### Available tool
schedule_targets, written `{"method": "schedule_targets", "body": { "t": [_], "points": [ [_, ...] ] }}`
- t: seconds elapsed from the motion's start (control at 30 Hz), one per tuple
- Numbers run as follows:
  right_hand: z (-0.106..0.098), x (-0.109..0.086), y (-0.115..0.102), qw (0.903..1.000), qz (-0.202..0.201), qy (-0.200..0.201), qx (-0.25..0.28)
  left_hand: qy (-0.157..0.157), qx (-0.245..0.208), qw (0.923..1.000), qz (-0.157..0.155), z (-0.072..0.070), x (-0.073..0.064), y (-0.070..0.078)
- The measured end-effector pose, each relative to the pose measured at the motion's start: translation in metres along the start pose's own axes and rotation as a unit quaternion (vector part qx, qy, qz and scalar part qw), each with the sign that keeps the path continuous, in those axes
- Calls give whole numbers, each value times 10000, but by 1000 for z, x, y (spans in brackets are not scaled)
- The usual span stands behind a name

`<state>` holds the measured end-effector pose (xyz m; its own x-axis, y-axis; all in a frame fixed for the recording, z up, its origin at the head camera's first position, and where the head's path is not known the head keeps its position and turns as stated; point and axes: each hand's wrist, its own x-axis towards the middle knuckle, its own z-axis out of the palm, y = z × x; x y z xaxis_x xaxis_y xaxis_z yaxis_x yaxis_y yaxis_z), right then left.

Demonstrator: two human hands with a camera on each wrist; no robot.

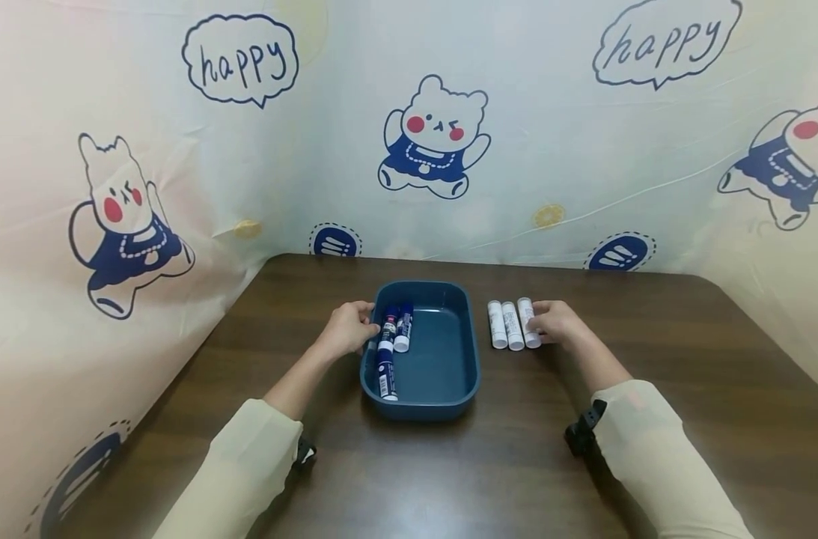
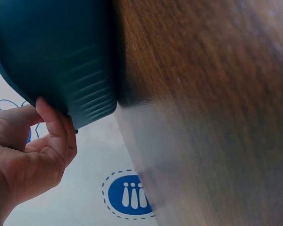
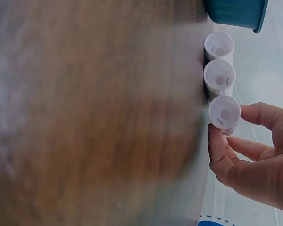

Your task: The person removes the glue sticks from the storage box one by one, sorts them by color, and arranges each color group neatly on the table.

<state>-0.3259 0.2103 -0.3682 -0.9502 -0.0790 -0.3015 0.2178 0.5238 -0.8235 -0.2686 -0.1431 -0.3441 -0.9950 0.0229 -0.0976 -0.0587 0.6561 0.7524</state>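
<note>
Near the blue bin, my left hand holds its left rim, the thumb over the edge and the fingers against the outer wall; the left wrist view shows this hand at the bin's corner. Inside, along the left wall, lie a blue glue stick, a second and a third, with white ends. To the right of the bin, my right hand grips the rightmost white glue stick between thumb and fingers. Beside it lie a middle white one and a left one.
Everything stands on a dark brown wooden table. A pale printed curtain with bear drawings hangs behind it and along the sides. Black straps with small devices sit at both wrists, one by the right sleeve.
</note>
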Motion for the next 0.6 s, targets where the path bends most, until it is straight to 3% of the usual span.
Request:
{"method": "schedule_targets", "body": {
  "t": [0.6],
  "points": [
    [1,1,2,9999,23,-113,43,14,45,10000,-45,1,2,2]
  ]
}}
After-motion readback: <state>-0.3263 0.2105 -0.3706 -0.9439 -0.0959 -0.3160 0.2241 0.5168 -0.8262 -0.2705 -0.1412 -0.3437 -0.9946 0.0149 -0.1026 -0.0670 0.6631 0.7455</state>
